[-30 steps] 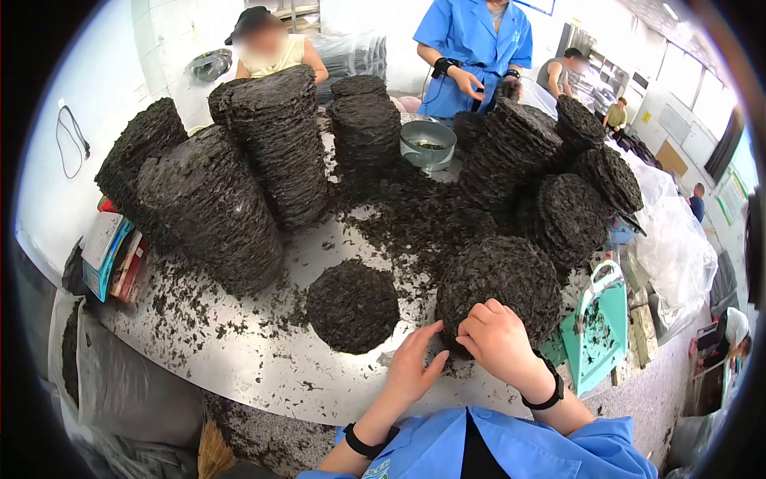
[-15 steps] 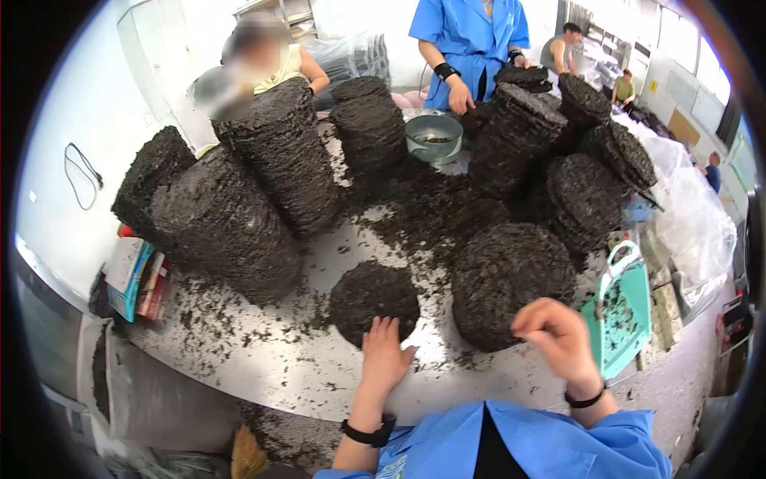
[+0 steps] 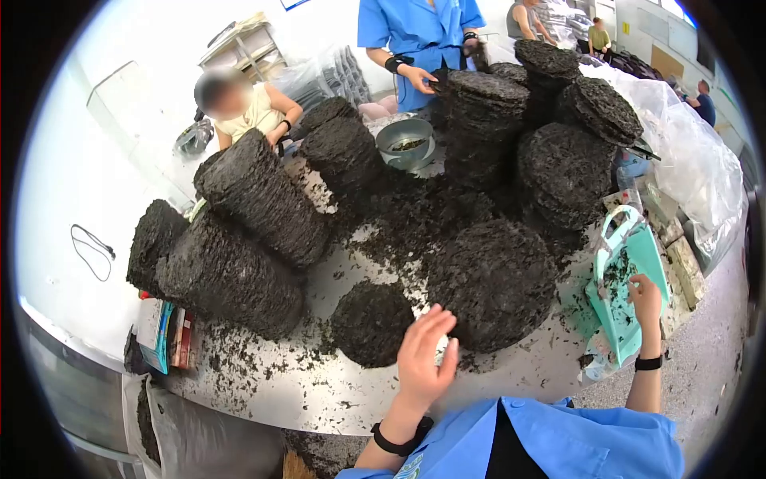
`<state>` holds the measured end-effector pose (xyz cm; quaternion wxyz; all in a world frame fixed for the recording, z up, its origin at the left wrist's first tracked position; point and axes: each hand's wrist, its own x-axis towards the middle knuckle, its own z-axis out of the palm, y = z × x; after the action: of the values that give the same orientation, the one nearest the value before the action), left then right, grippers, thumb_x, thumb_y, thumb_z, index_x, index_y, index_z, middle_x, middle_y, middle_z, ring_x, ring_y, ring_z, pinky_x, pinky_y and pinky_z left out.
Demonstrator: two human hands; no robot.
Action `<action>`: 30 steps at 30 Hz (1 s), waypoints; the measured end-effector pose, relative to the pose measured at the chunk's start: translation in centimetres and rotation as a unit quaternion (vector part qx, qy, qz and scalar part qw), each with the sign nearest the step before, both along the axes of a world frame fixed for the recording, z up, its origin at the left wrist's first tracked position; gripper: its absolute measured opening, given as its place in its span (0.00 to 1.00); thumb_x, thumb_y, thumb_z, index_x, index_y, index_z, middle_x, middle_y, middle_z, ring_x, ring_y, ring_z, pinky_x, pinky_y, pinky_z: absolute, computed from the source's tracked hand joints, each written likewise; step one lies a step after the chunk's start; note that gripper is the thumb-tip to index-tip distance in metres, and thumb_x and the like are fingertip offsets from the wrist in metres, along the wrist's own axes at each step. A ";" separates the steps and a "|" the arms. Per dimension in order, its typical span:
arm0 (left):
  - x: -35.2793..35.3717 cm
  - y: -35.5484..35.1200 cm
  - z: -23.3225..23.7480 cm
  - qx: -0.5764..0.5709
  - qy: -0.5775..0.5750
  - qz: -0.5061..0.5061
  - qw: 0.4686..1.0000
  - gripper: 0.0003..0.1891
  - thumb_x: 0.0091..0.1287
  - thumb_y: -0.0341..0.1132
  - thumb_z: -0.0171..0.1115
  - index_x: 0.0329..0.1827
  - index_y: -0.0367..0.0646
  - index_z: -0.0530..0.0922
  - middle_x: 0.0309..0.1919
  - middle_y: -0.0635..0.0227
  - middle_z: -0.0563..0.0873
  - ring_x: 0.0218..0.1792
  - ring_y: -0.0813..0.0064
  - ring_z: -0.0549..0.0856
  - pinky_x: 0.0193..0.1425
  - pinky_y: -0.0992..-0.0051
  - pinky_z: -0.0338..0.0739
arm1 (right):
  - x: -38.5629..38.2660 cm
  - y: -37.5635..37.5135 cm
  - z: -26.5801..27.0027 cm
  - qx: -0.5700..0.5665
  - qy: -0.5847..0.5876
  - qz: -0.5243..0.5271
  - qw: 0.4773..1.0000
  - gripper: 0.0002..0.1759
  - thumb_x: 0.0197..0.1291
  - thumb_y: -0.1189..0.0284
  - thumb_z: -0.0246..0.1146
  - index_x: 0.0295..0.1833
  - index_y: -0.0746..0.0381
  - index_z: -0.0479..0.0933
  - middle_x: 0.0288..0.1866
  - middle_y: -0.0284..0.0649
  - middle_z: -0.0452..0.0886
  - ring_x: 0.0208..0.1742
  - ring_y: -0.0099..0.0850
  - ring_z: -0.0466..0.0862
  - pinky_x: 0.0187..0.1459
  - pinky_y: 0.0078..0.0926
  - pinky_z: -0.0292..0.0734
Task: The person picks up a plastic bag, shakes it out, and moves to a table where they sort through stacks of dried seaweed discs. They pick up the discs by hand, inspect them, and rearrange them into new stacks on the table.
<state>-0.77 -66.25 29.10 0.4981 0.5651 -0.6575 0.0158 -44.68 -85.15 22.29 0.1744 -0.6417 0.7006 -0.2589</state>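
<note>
My left hand (image 3: 427, 359) is raised over the table's near side with its fingers stretched out, holding nothing. Just beyond it lies a small dark round cake (image 3: 371, 323) of pressed, seaweed-like flakes. To the right of that stands a wider stack (image 3: 495, 279) of the same dark cakes, its top edge close to my left fingertips. Far to the right, my right hand (image 3: 646, 303) is over a teal dustpan (image 3: 650, 247) holding dark flakes. Its fingers are curled together, and whatever may be between them is too small to make out.
Tall dark stacks stand at left (image 3: 231, 271) and right (image 3: 566, 176). Loose flakes (image 3: 415, 207) cover the middle of the table (image 3: 279, 391). A grey-green bowl (image 3: 407, 144) sits at the back. A co-worker in blue (image 3: 415, 48) stands opposite; another person (image 3: 255, 112) sits at back left.
My left hand has lifted off the small round cake and moved right. My right hand has gone from beside the wide stack to the dustpan. The view has shifted.
</note>
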 end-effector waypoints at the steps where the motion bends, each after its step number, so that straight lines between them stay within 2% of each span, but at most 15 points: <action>1: -1.3 -0.4 0.3 -0.022 -0.013 -0.007 1.000 0.15 0.60 0.27 0.63 0.51 0.37 0.80 0.50 0.56 0.84 0.57 0.55 0.82 0.62 0.60 0.76 | 0.5 0.3 0.7 0.011 0.054 -0.020 0.998 0.16 0.54 0.78 0.63 0.50 0.60 0.78 0.32 0.44 0.82 0.36 0.39 0.83 0.38 0.34 0.75; 2: -2.6 -0.8 0.8 -0.023 -0.014 -0.040 0.999 0.16 0.60 0.26 0.64 0.53 0.38 0.80 0.52 0.56 0.83 0.59 0.56 0.80 0.64 0.59 0.75 | 1.2 0.1 0.7 0.024 0.106 -0.028 0.994 0.19 0.54 0.78 0.63 0.53 0.60 0.76 0.38 0.45 0.83 0.43 0.43 0.84 0.43 0.36 0.76; 3: -3.7 -1.2 0.9 -0.015 -0.027 -0.067 0.997 0.17 0.59 0.28 0.65 0.52 0.39 0.80 0.52 0.57 0.83 0.60 0.57 0.80 0.66 0.57 0.72 | 0.9 -0.1 -0.4 -0.072 0.135 0.009 0.988 0.20 0.54 0.79 0.63 0.55 0.61 0.75 0.46 0.47 0.81 0.49 0.45 0.81 0.49 0.37 0.75; 4: -4.6 -1.3 0.9 0.029 -0.065 -0.084 0.994 0.23 0.59 0.31 0.67 0.59 0.39 0.77 0.58 0.58 0.80 0.65 0.57 0.76 0.69 0.55 0.68 | 0.9 -0.2 -1.1 -0.168 0.160 0.047 0.972 0.22 0.54 0.80 0.62 0.56 0.61 0.74 0.54 0.48 0.78 0.54 0.48 0.78 0.54 0.38 0.73; 5: -5.3 -1.6 1.1 0.059 -0.088 -0.094 0.990 0.27 0.60 0.34 0.68 0.63 0.39 0.73 0.63 0.58 0.76 0.68 0.58 0.72 0.72 0.55 0.64 | 0.9 -0.3 -1.2 -0.160 0.130 0.052 0.977 0.19 0.54 0.81 0.62 0.53 0.64 0.74 0.63 0.49 0.71 0.61 0.52 0.73 0.59 0.40 0.70; 6: -5.8 -1.8 1.3 0.085 -0.098 -0.085 0.988 0.28 0.60 0.35 0.67 0.65 0.39 0.72 0.64 0.59 0.75 0.69 0.59 0.71 0.72 0.56 0.63 | 1.3 -0.3 -1.1 -0.203 0.110 0.058 0.971 0.14 0.57 0.80 0.61 0.50 0.65 0.74 0.59 0.47 0.74 0.59 0.48 0.75 0.58 0.40 0.71; 9: -6.0 -2.2 0.4 0.081 -0.100 -0.070 0.989 0.28 0.61 0.35 0.67 0.65 0.39 0.72 0.64 0.59 0.75 0.69 0.59 0.72 0.71 0.57 0.63 | 1.4 0.0 -0.6 -0.065 -0.020 0.087 0.994 0.08 0.62 0.78 0.60 0.47 0.66 0.74 0.57 0.44 0.76 0.57 0.41 0.77 0.58 0.38 0.71; 11: -5.9 -2.2 0.2 0.075 -0.088 -0.079 0.990 0.27 0.62 0.35 0.66 0.65 0.39 0.72 0.64 0.59 0.75 0.69 0.60 0.72 0.71 0.57 0.64 | 4.6 1.6 1.1 -0.191 -0.085 0.150 0.966 0.12 0.66 0.76 0.57 0.53 0.65 0.74 0.55 0.42 0.78 0.56 0.35 0.77 0.60 0.34 0.70; 12: -5.9 -2.2 0.1 0.079 -0.088 -0.075 0.990 0.27 0.62 0.35 0.66 0.65 0.39 0.72 0.64 0.59 0.75 0.69 0.60 0.72 0.71 0.57 0.64 | 6.5 2.4 2.1 -0.187 -0.087 0.154 0.966 0.12 0.66 0.76 0.57 0.53 0.65 0.74 0.55 0.42 0.78 0.56 0.35 0.77 0.60 0.34 0.70; 15: -6.0 -2.1 -0.3 0.061 -0.084 -0.080 0.991 0.27 0.62 0.35 0.65 0.65 0.39 0.72 0.65 0.59 0.74 0.69 0.60 0.71 0.71 0.57 0.64 | 9.8 3.2 3.2 -0.124 -0.299 0.231 0.918 0.25 0.68 0.72 0.55 0.69 0.65 0.66 0.61 0.42 0.76 0.62 0.35 0.75 0.65 0.33 0.66; 18: -5.9 -2.0 -0.9 0.052 -0.070 -0.083 0.993 0.27 0.63 0.35 0.65 0.66 0.39 0.72 0.65 0.60 0.74 0.69 0.60 0.71 0.71 0.57 0.64 | 13.2 3.2 3.9 -0.032 -0.423 0.250 0.871 0.26 0.71 0.64 0.52 0.70 0.65 0.65 0.65 0.44 0.74 0.67 0.36 0.73 0.66 0.34 0.65; 19: -5.7 -2.0 -1.1 0.047 -0.073 -0.087 0.992 0.29 0.62 0.36 0.66 0.67 0.37 0.70 0.66 0.57 0.73 0.70 0.58 0.70 0.71 0.57 0.64 | 14.5 3.0 3.9 -0.010 -0.411 0.268 0.871 0.31 0.73 0.55 0.47 0.72 0.65 0.64 0.69 0.47 0.70 0.71 0.37 0.69 0.68 0.35 0.61; 22: -5.1 -1.7 -0.3 0.044 -0.003 -0.069 0.997 0.32 0.61 0.38 0.66 0.68 0.35 0.68 0.67 0.52 0.71 0.71 0.55 0.68 0.71 0.58 0.64 | 18.7 3.6 5.2 -0.035 -0.363 0.317 0.875 0.32 0.72 0.54 0.47 0.72 0.65 0.64 0.71 0.47 0.67 0.73 0.37 0.65 0.71 0.35 0.56; 24: -4.1 -1.4 0.1 0.071 -0.030 -0.041 0.996 0.34 0.61 0.39 0.67 0.68 0.33 0.67 0.68 0.49 0.70 0.71 0.52 0.67 0.70 0.58 0.65 | 20.8 5.2 6.0 -0.049 -0.358 0.345 0.867 0.34 0.71 0.53 0.47 0.72 0.66 0.63 0.73 0.46 0.66 0.75 0.37 0.62 0.73 0.33 0.53; 30: -1.8 -1.1 0.6 0.089 -0.090 -0.089 0.988 0.32 0.60 0.40 0.67 0.65 0.32 0.71 0.65 0.49 0.74 0.67 0.51 0.72 0.68 0.60 0.68 | 20.9 5.8 5.1 -0.012 -0.442 0.340 0.830 0.32 0.56 0.76 0.56 0.69 0.65 0.65 0.71 0.39 0.66 0.70 0.30 0.66 0.69 0.30 0.59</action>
<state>-2.55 -67.37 29.67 0.3842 0.5427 -0.7460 -0.0370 -23.82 -79.34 27.39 0.5346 -0.6585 0.2836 -0.4474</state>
